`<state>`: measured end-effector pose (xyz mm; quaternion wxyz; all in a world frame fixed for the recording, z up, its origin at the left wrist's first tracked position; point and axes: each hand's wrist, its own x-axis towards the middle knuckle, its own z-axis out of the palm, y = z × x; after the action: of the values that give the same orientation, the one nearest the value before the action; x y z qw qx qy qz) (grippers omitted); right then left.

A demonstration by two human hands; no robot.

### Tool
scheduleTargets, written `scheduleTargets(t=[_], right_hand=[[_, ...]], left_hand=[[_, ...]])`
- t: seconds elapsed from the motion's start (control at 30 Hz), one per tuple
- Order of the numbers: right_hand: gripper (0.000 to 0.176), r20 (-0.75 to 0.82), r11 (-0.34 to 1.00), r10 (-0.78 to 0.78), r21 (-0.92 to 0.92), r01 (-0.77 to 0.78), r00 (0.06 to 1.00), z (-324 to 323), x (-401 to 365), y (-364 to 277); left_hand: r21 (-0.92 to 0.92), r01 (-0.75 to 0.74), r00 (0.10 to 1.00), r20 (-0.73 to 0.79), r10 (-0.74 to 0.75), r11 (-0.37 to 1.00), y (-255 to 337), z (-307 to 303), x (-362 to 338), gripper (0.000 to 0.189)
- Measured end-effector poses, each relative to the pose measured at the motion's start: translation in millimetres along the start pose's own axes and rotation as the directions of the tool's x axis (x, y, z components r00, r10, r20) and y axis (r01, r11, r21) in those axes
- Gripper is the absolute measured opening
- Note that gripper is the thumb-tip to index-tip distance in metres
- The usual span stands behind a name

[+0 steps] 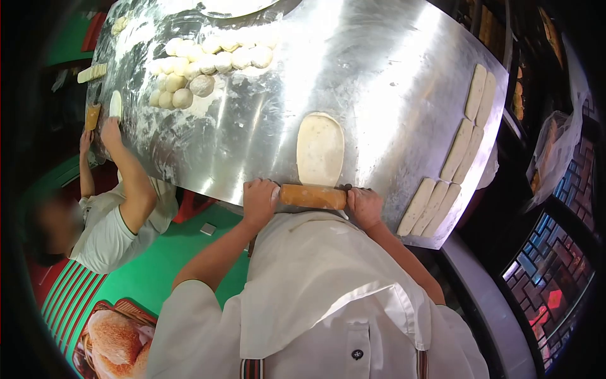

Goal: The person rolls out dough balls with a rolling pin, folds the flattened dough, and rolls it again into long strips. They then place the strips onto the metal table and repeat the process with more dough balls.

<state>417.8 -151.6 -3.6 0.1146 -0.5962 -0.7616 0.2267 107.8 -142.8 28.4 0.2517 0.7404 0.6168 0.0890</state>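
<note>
A wooden rolling pin (313, 196) lies across the near edge of the steel table (379, 76). My left hand (260, 199) grips its left end and my right hand (364, 205) grips its right end. Just beyond the pin lies a flattened oval of dough (320, 148), floured and stretched away from me. The pin sits at the dough's near end.
Several dough balls (202, 66) are heaped in flour at the far left. Flat dough strips (457, 148) line the right edge. A co-worker (110, 221) at the left has a hand (111, 131) on the table beside another small rolling pin (93, 116).
</note>
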Motion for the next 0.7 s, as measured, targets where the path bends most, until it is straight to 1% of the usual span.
scheduleTargets(t=[0.03,0.1,0.13,0.2,0.27,0.33,0.4,0.43,0.5,0.57,0.6,0.63,0.67,0.7], right_hand=[[0.027,-0.002,1.000,0.001,0.002,-0.001,1.000,-1.8,-3.3,0.3],[0.028,0.014,0.995,0.057,0.077,-0.058,0.998,-6.8,-0.2,3.7],[0.028,0.012,0.995,0.059,0.078,-0.059,0.998,-8.2,7.7,8.1],[0.031,-0.004,0.990,0.141,-0.010,-0.141,0.990,-13.7,34.9,19.0],[0.034,-0.143,0.991,0.088,-0.085,-0.100,0.986,-8.0,69.4,44.7],[0.037,-0.152,0.962,0.155,-0.201,-0.184,0.976,-28.6,120.6,55.9],[0.039,-0.193,0.953,0.164,-0.224,-0.206,0.967,-43.0,169.8,72.3],[0.039,-0.213,0.953,0.152,-0.226,-0.200,0.965,-47.6,189.6,77.7],[0.038,-0.184,0.927,0.205,-0.279,-0.251,0.961,-59.0,218.3,84.5],[0.036,-0.154,0.927,0.100,-0.343,-0.148,0.983,-48.3,202.4,86.7],[0.037,-0.176,0.946,0.090,-0.293,-0.140,0.980,-45.1,185.5,81.6],[0.040,-0.164,0.941,0.128,-0.292,-0.173,0.978,-31.6,162.0,82.2],[0.039,-0.114,0.947,0.138,-0.276,-0.165,0.984,-31.5,140.0,71.8],[0.038,-0.123,0.966,0.115,-0.216,-0.140,0.986,-28.8,120.2,62.2]], left_hand=[[0.003,-0.001,1.000,0.000,0.001,1.000,-0.1,-1.6,2.1,0.018],[-0.064,0.038,0.996,0.082,-0.033,0.997,3.8,-13.8,21.0,0.024],[-0.063,0.036,0.996,0.082,-0.031,0.997,4.0,-16.4,38.3,0.024],[0.025,0.006,0.997,0.080,-0.008,1.000,3.5,-12.1,83.5,0.033],[0.056,0.074,0.997,0.020,-0.075,0.996,0.1,0.6,130.4,0.039],[0.060,0.162,0.986,-0.038,-0.160,0.985,10.7,-9.9,184.0,0.040],[0.068,0.130,0.984,-0.133,-0.120,0.989,11.5,-14.1,231.1,0.039],[0.071,0.122,0.982,-0.154,-0.110,0.990,12.9,-16.9,250.2,0.039],[0.057,0.153,0.982,-0.118,-0.145,0.987,16.0,-23.3,277.1,0.042],[0.076,0.112,0.984,-0.149,-0.100,0.991,19.9,-24.6,261.4,0.037],[-0.002,0.078,0.985,-0.154,-0.077,0.997,15.4,-20.3,247.9,0.031],[-0.109,0.103,0.980,-0.157,-0.120,0.989,12.3,-11.7,230.7,0.027],[-0.167,0.139,0.985,-0.081,-0.154,0.976,18.7,-16.6,214.6,0.024],[-0.232,0.152,0.985,-0.040,-0.165,0.961,23.4,-16.5,204.1,0.027]])
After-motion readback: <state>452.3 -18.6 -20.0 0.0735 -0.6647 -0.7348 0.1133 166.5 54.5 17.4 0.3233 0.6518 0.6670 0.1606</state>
